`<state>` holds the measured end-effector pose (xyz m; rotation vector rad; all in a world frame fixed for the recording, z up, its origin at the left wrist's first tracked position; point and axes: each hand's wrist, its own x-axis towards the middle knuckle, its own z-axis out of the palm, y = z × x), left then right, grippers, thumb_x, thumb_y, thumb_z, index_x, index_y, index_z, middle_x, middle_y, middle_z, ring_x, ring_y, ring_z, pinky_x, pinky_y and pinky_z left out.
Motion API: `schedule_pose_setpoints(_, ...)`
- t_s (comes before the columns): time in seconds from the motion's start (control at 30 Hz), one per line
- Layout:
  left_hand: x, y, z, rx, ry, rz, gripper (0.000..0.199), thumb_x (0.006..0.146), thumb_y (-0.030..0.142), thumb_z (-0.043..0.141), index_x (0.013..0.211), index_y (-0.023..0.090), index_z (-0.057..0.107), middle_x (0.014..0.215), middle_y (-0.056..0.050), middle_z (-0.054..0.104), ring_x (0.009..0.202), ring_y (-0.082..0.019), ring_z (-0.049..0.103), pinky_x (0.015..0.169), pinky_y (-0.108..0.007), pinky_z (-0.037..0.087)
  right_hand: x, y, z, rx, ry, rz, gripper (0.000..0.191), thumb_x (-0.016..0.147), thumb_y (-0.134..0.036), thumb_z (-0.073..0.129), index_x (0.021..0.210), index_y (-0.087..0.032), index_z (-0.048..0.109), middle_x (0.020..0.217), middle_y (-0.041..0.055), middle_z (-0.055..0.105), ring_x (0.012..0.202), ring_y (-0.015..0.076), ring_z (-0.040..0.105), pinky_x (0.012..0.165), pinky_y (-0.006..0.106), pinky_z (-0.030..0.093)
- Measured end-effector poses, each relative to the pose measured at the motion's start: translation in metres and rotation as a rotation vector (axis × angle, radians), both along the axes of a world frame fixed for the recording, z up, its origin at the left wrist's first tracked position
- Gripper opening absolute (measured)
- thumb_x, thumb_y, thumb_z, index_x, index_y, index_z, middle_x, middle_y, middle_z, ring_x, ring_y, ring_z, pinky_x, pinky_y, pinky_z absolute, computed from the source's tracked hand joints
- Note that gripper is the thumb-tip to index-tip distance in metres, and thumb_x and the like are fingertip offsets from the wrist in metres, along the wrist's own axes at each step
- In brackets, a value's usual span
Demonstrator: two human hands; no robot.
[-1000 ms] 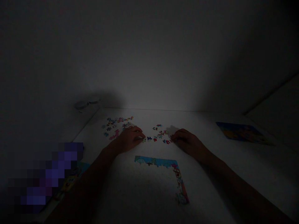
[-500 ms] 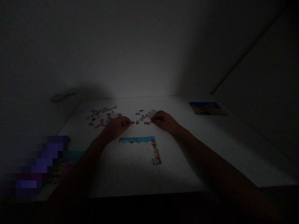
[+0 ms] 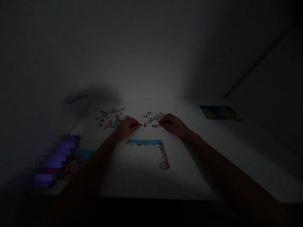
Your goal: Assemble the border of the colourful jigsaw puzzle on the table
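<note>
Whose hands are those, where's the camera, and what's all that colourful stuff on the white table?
There's no robot here: these are a person's bare hands. The camera sits on their head, looking forward and down, so you see roughly what they see.

On the white table, the left hand and right hand have their fingers down by a small group of loose puzzle pieces. It's too dark to tell whether either hand is holding one.

More scattered pieces lie beyond the left hand. Nearer the person, joined pieces make a corner shape. A mostly blue picture lies far to the right, and another colourful picture is partly behind the left arm.
</note>
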<state>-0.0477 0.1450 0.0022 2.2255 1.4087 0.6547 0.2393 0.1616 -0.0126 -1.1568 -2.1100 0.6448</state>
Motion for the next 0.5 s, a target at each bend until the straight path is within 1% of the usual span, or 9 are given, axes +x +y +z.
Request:
schedule_pose_setpoints(0.1,0.002,-0.001,0.001,0.044,0.001,-0.019,0.014,0.089,0.024,0.055,0.091,0.019,0.068,0.090,-0.004,0.066,0.086,-0.017,0.062,0.083,-0.031,0.050,-0.001,-0.002,0.001,0.013,0.016,-0.001,0.016,0.078,-0.018,0.058,0.087,-0.020,0.071,0.091,0.0055,0.066,0.086,0.0188,0.063,0.083,0.035,0.050)
schedule_pose_setpoints(0.2,0.004,-0.002,0.001,0.109,0.004,-0.011,0.014,0.089,0.021,0.053,0.088,0.019,0.067,0.089,-0.005,0.065,0.087,-0.018,0.061,0.084,-0.032,0.050,-0.002,-0.003,0.001,0.007,0.021,-0.013,0.016,0.078,-0.016,0.056,0.085,-0.021,0.070,0.089,0.0051,0.066,0.084,0.0186,0.063,0.082,0.034,0.050)
schedule_pose_setpoints(0.27,0.006,-0.001,0.000,0.150,0.011,0.005,0.015,0.090,0.020,0.052,0.087,0.019,0.067,0.089,-0.006,0.064,0.088,-0.019,0.061,0.084,-0.033,0.050,-0.003,-0.002,-0.001,0.001,0.014,-0.060,0.018,0.076,-0.014,0.054,0.084,-0.021,0.068,0.088,0.0048,0.067,0.082,0.0185,0.063,0.079,0.033,0.050)
schedule_pose_setpoints(0.33,0.008,0.002,-0.003,0.197,0.027,0.009,0.018,0.092,0.020,0.050,0.091,0.019,0.068,0.093,-0.006,0.064,0.091,-0.020,0.061,0.086,-0.034,0.049,-0.003,-0.001,-0.003,0.031,-0.017,-0.135,0.019,0.076,-0.013,0.053,0.085,-0.021,0.067,0.089,0.0056,0.067,0.084,0.0199,0.062,0.080,0.035,0.050)
schedule_pose_setpoints(0.4,0.009,0.004,-0.005,0.246,0.047,-0.033,0.020,0.094,0.021,0.049,0.099,0.019,0.069,0.099,-0.007,0.064,0.094,-0.020,0.060,0.088,-0.035,0.049,-0.002,0.000,-0.004,0.089,-0.067,-0.190,0.020,0.076,-0.013,0.054,0.088,-0.020,0.068,0.093,0.0077,0.068,0.090,0.0228,0.061,0.086,0.040,0.049)
schedule_pose_setpoints(0.43,0.009,0.005,-0.006,0.267,0.059,-0.071,0.021,0.094,0.022,0.050,0.102,0.020,0.069,0.101,-0.007,0.064,0.096,-0.020,0.060,0.089,-0.035,0.048,-0.001,0.001,-0.005,0.115,-0.089,-0.192,0.021,0.077,-0.012,0.054,0.090,-0.020,0.068,0.095,0.0085,0.068,0.094,0.0240,0.060,0.089,0.041,0.047)
schedule_pose_setpoints(0.5,0.011,0.006,-0.007,0.288,0.086,-0.153,0.021,0.094,0.025,0.053,0.106,0.023,0.070,0.104,-0.006,0.064,0.098,-0.021,0.059,0.092,-0.038,0.047,0.001,0.002,-0.005,0.135,-0.119,-0.151,0.023,0.078,-0.013,0.054,0.095,-0.021,0.069,0.097,0.0087,0.067,0.096,0.0246,0.060,0.091,0.042,0.047)
